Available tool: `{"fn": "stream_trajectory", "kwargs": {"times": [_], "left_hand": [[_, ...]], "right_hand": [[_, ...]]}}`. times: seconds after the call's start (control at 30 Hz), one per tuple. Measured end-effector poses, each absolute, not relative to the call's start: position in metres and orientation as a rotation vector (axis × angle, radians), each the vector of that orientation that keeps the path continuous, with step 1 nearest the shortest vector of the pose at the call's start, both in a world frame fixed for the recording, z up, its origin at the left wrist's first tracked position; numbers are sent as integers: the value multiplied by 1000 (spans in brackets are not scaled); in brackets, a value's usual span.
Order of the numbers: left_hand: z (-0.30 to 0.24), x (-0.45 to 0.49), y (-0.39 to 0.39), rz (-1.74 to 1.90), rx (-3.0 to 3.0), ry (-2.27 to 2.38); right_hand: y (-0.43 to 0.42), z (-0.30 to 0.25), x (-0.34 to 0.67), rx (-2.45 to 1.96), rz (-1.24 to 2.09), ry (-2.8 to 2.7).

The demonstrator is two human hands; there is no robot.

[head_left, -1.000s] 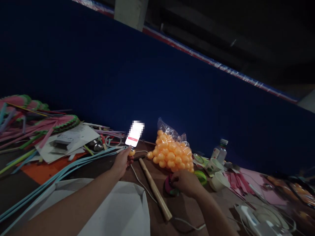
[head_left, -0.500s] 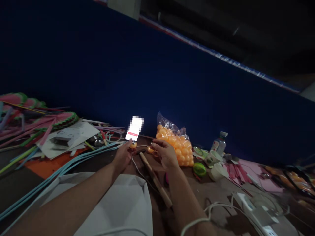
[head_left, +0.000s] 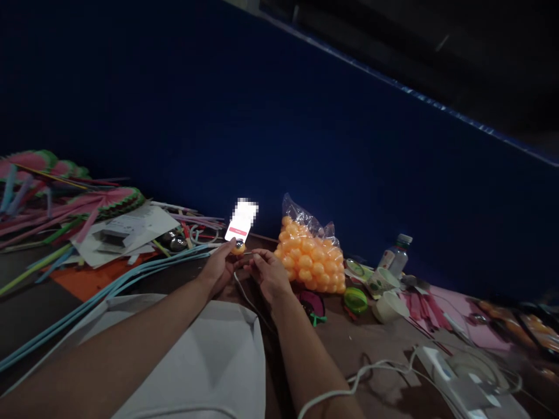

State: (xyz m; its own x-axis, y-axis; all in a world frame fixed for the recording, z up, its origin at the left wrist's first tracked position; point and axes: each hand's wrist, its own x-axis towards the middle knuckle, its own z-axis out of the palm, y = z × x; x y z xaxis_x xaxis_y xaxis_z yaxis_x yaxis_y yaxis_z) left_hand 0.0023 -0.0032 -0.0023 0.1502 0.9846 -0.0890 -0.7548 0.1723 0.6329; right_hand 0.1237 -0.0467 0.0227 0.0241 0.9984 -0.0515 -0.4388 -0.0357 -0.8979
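Between the thumb and fingers of my left hand [head_left: 220,266] is a small orange ball [head_left: 238,248] with a shiny silvery top. My right hand [head_left: 269,274] is close beside it, thumb and fingers pinched together; whatever they hold is too small or hidden to name. A lit phone [head_left: 238,230] leans just beyond the ball, and a thin white cable runs down below my left hand. Right of my fingers stands a clear plastic bag of orange balls [head_left: 312,259]. A white paper bag [head_left: 192,361] lies under my left forearm.
Pink and green paper fans [head_left: 105,203], papers and blue tubes [head_left: 144,279] lie at the left. On the right are a green ball-shaped thing [head_left: 355,301], paper cups [head_left: 390,307], a bottle [head_left: 397,256] and a power strip [head_left: 449,378] with loose cables. A dark blue wall rises behind.
My right hand has moved left, close to my left hand. The orange piece seen at its fingers before no longer shows there. My left hand still holds the ball.
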Motion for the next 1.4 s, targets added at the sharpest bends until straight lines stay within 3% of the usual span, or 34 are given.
{"fn": "stream_trajectory", "kwargs": {"times": [1.4], "left_hand": [[9, 12, -22, 1336, 838, 613]], "right_hand": [[-57, 25, 118, -795, 1507, -571]]}}
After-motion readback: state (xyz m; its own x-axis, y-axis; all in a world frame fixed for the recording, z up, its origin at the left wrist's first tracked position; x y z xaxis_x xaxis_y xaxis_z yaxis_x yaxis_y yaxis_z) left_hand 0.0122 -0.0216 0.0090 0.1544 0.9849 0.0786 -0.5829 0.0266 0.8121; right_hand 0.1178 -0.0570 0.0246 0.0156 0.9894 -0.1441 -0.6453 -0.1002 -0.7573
